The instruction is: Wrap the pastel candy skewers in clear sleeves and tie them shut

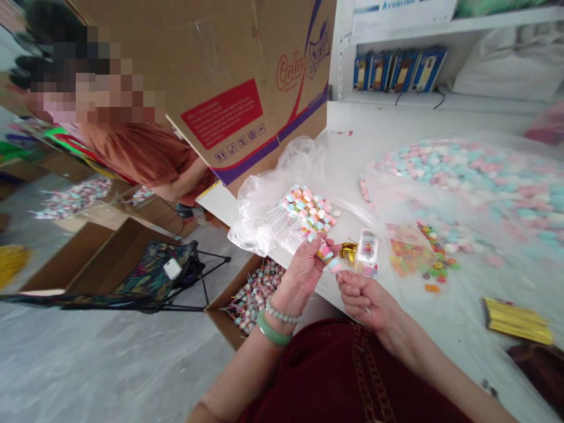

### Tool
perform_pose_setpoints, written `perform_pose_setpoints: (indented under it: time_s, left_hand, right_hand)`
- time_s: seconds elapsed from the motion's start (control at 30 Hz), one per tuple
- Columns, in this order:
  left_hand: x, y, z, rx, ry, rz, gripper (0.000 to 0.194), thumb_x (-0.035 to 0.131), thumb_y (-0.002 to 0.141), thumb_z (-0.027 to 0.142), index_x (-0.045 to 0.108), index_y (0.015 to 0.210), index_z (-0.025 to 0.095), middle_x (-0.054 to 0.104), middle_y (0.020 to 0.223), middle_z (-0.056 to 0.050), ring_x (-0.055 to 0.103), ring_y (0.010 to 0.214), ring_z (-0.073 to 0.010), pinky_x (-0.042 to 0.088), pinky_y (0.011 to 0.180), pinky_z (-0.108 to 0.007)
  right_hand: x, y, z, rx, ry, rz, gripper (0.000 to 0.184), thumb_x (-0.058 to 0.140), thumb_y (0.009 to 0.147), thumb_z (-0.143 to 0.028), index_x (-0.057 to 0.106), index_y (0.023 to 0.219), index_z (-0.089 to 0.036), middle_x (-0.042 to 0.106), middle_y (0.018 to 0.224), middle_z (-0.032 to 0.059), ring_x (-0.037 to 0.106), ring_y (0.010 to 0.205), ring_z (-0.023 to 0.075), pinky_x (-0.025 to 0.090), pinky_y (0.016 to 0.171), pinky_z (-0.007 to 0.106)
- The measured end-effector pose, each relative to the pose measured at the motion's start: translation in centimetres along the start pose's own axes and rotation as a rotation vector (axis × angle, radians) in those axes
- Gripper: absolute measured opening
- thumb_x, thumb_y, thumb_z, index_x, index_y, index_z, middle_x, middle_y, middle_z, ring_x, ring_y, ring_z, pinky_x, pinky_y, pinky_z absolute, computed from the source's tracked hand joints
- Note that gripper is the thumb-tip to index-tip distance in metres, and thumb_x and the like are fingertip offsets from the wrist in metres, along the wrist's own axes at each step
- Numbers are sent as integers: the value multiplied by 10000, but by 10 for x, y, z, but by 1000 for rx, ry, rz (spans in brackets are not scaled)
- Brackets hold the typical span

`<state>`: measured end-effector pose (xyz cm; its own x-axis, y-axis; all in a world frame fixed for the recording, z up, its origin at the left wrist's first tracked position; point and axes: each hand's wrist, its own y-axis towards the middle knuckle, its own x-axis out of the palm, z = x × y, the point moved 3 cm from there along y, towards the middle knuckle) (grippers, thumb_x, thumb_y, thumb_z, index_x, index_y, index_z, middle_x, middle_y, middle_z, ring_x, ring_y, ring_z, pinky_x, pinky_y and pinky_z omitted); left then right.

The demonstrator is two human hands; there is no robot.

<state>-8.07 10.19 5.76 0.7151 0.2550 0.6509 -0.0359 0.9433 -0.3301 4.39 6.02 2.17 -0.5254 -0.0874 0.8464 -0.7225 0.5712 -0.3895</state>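
My left hand (306, 267) is closed around a marshmallow skewer (326, 254) in pink, white, blue and yellow. At its lower end my right hand (363, 296) pinches the thin white stick (368, 310), which pokes out below the fingers. Just beyond my left hand lies a stack of finished marshmallow skewers (308, 207), sticks pointing left, on crumpled transparent plastic (255, 214). Gold twist ties (349, 252) and a small printed packet (368, 245) are close to my fingertips. A bag of gummy candy (408, 252) sits right of them, beside loose gummy rings (438, 269).
Loose marshmallows (480, 176) spread over plastic at the table's right. A gold bundle of ties (517, 321) lies nearer. A large cardboard box (220, 53) rises behind. Below the table edge, a carton (222, 323) holds wrapped candies. At left are a folding chair (150, 276) and another person (132, 153).
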Motion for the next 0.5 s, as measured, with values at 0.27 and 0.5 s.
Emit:
perform_pose_setpoints:
  time_s: [0.27,0.5]
  left_hand:
    - [3,1,-4,-117,-65,28,229,642,838,345,607,895,126,656,795,-71,673,791,-207,535,792,-355]
    - [5,10,-15,-122,36,93,172,617,857,299,628,891,131,670,805,-75,685,785,-202,538,822,-371]
  right_hand:
    - [4,-6,-14,-483,-967,494,186,525,797,-314,545,650,-202,501,466,-44,420,441,103,309,463,220]
    - [1,-6,-12,-755,-1802,599,288,366,903,-213,625,778,-184,641,623,45,547,552,147,308,539,255]
